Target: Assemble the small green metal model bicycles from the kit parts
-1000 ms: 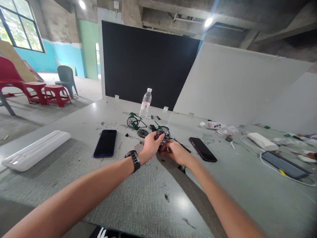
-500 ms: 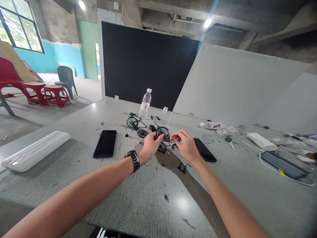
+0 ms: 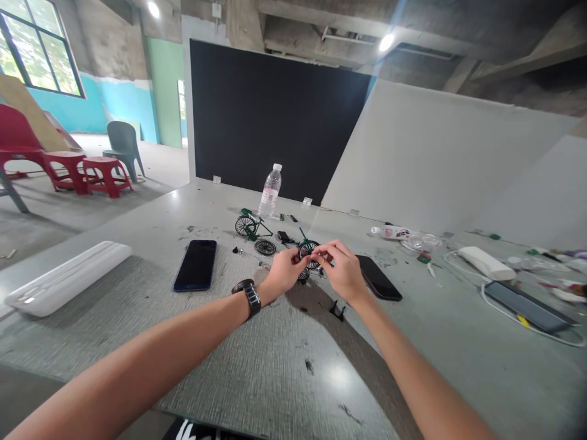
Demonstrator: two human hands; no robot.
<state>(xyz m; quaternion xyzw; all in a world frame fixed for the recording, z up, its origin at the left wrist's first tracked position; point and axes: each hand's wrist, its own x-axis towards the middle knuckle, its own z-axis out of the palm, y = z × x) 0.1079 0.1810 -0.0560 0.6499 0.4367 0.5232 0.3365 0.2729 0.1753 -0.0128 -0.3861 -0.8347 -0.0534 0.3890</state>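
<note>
My left hand [image 3: 284, 270], with a black watch on the wrist, is closed on a small green model bicycle part [image 3: 302, 236] with a black spoked wheel. Pinched fingers of my right hand [image 3: 342, 270] meet that wheel from the right; whatever they hold is too small to make out. Just below, partly hidden by the hands, is another small wheel [image 3: 303, 274]. To the left stands a green partial model bicycle [image 3: 251, 228], with a loose spoked wheel [image 3: 265, 247] lying in front of it. A small black part [image 3: 337, 311] lies on the table below my right hand.
A clear water bottle [image 3: 270, 192] stands behind the bicycle parts. One phone [image 3: 195, 265] lies left, another phone [image 3: 380, 278] beside my right forearm. A long white case [image 3: 68, 278] is far left; a lying bottle [image 3: 391, 232], cables and a power bank [image 3: 529, 305] are right.
My left hand has moved right with the bicycle part, bringing its wheel against my right fingertips. My right hand has stayed nearly in place.
</note>
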